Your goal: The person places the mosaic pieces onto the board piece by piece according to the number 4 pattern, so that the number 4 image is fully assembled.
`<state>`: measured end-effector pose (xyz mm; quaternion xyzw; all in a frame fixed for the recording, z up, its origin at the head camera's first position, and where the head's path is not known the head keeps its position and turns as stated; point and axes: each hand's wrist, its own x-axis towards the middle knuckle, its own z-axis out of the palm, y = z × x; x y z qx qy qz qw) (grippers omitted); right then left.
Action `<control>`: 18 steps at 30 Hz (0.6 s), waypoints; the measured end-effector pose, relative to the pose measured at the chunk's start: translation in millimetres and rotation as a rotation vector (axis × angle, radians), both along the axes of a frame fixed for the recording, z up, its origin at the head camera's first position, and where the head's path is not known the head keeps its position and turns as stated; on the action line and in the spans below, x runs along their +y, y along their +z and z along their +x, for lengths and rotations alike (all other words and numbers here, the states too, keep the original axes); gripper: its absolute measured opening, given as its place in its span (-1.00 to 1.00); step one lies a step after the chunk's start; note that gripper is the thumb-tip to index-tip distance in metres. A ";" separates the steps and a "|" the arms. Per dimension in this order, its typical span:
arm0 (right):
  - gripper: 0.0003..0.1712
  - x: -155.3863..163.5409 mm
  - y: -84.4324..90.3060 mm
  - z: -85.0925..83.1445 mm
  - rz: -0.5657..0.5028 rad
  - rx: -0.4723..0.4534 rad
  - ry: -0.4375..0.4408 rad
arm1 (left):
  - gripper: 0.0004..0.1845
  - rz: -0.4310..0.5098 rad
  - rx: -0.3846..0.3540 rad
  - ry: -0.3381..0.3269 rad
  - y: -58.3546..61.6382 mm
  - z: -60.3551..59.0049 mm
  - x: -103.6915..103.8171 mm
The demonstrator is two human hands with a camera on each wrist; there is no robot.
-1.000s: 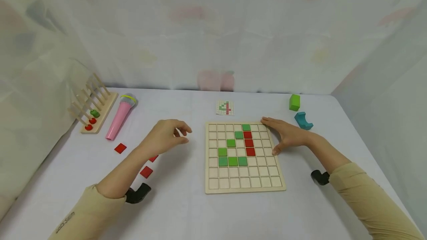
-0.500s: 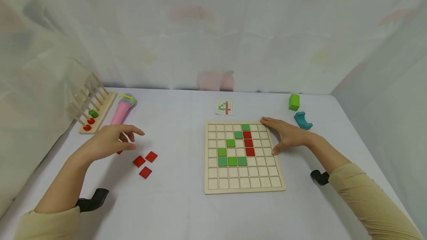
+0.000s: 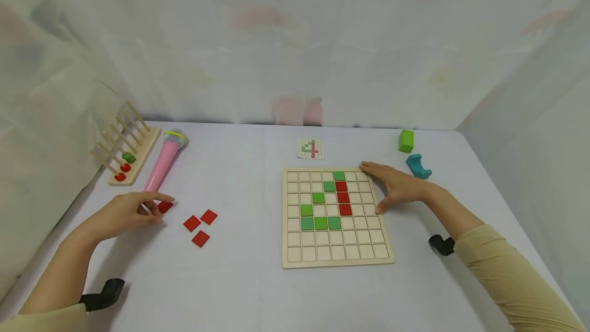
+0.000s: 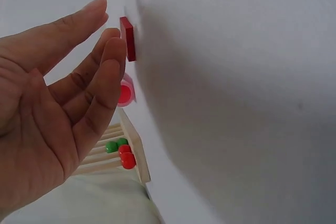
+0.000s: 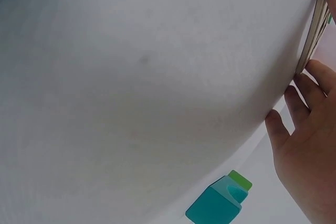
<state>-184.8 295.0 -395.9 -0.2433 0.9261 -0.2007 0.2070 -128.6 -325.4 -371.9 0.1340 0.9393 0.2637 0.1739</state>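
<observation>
Left hand has swung out to the L since a sec ago, away from the board & down to a single flat red square tile lying on the pale tablecloth; R side hasn't shifted. Fingers of that hand are straight-ish & slightly apart, tips right at the tile's near edge; wrist view shows the tile just beyond the fingertips, not pinched, whether they actually touch it can't tell.

Nearest the person: forearms in tan sleeves w/ black wrist mounts. Next, a loose group of three flat red square tiles, just R of the left hand, apart from the single one. Centre-right: square wooden grid board w/ pale cells, holding green tiles in a diagonal plus a row, and three red tiles in a column. Right hand lies flat along the board's R edge, fingers straight & together, thumb against the rim; wrist view shows fingertips at the board edge.

Farther back: pink toy microphone w/ grey head beyond the single tile; wooden peg rack w/ red & green beads at far L; small printed pattern card behind the board; teal arch-shaped block & green cube block at far R.
</observation>
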 end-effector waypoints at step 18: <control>0.41 -0.5 0.4 0.1 -0.004 -0.002 -0.001 | -0.62 -0.037 -0.039 0.083 -11.3 -1.1 -6.3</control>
